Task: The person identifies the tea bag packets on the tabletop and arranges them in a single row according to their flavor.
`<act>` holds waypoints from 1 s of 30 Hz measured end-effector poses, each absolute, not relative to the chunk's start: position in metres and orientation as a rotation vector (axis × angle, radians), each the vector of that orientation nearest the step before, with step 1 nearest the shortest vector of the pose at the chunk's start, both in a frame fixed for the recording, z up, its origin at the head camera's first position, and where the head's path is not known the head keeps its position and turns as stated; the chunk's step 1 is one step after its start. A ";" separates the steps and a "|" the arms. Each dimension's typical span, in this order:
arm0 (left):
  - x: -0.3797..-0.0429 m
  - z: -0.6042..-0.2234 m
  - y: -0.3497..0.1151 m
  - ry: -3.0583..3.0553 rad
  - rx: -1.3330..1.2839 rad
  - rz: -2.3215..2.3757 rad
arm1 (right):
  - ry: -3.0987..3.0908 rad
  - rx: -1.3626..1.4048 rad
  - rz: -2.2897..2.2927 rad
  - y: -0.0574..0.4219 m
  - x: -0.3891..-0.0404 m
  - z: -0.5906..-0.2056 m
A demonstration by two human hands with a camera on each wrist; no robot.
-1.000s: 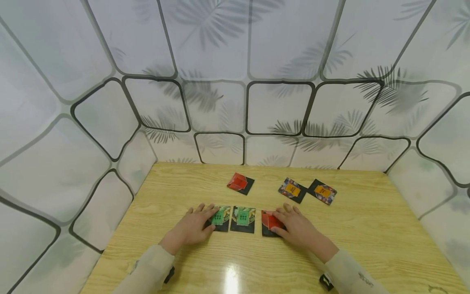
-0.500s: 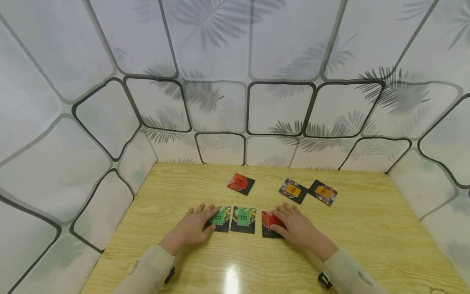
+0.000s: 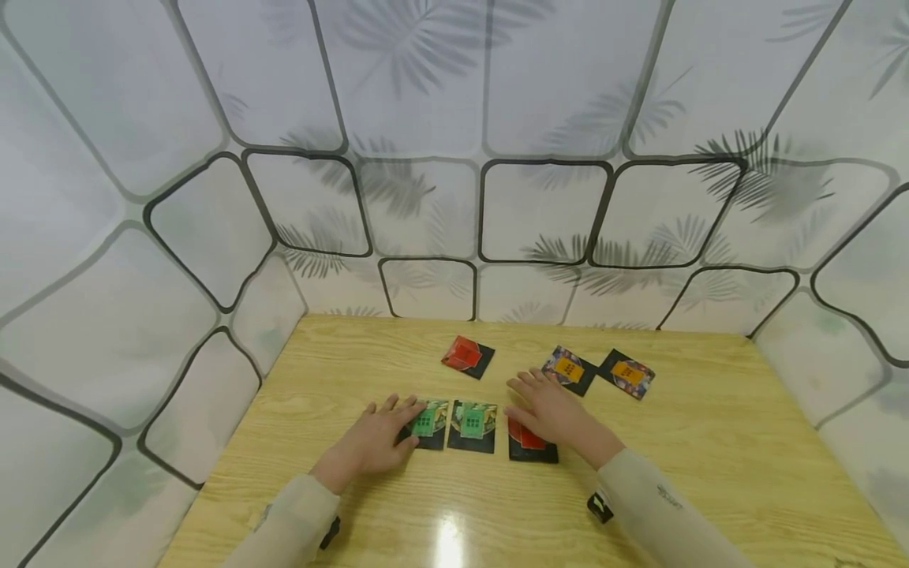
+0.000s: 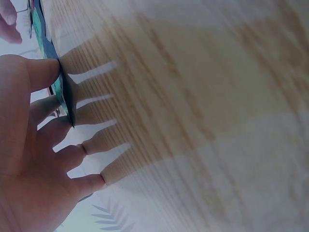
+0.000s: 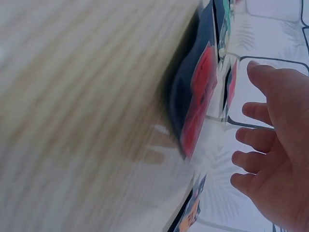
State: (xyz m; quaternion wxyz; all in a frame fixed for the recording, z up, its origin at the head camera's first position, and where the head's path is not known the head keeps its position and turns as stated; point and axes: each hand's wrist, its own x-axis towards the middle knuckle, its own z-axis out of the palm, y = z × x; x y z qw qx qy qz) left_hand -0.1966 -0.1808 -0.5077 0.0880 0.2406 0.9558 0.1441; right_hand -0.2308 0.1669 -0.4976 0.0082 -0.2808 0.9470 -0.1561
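Note:
My left hand [image 3: 379, 436] lies on the table with fingers spread, its thumb and fingertips on the left edge of a green-and-black packet [image 3: 430, 430]. A matching green packet [image 3: 472, 427] lies flat just to the right. Farther right is a red-and-black packet [image 3: 531, 448]; my right hand [image 3: 552, 410] hovers above it, fingers extended and holding nothing. The right wrist view shows a gap between those fingers and the red packet [image 5: 200, 96]. In the left wrist view the thumb meets the packet's edge [image 4: 67, 92].
Toward the back lie another red packet [image 3: 467, 356] and two packets with orange labels, one [image 3: 570, 369] just beyond my right hand and the other [image 3: 628, 374] farther right, their corners nearly meeting. Patterned white walls [image 3: 547, 213] enclose the wooden table [image 3: 398, 513] at the back and sides.
My right hand has lifted off the red packet and moved slightly up and left, uncovering more of its lower part. The left hand has stayed in place.

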 end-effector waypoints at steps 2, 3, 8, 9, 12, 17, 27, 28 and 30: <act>-0.196 -0.507 -0.181 2.848 0.716 0.435 | 2.953 -0.879 -0.485 0.162 -0.236 -0.496; -0.196 -0.507 -0.181 2.850 0.717 0.437 | 2.952 -0.881 -0.482 0.159 -0.238 -0.495; -0.196 -0.507 -0.182 2.855 0.713 0.432 | 2.944 -0.881 -0.479 0.146 -0.249 -0.491; -0.196 -0.507 -0.182 2.855 0.713 0.430 | 2.941 -0.881 -0.489 0.144 -0.252 -0.490; -0.196 -0.506 -0.182 2.848 0.713 0.427 | 2.919 -0.884 -0.518 0.137 -0.260 -0.489; -0.196 -0.506 -0.182 2.846 0.721 0.424 | 2.881 -0.851 -0.529 0.128 -0.274 -0.490; -0.195 -0.504 -0.181 2.839 0.717 0.428 | 2.838 -0.779 -0.502 0.105 -0.294 -0.493; -0.195 -0.504 -0.180 2.839 0.714 0.427 | 2.844 -0.780 -0.489 0.102 -0.295 -0.493; -0.195 -0.505 -0.180 2.842 0.708 0.429 | 2.855 -0.775 -0.476 0.099 -0.298 -0.493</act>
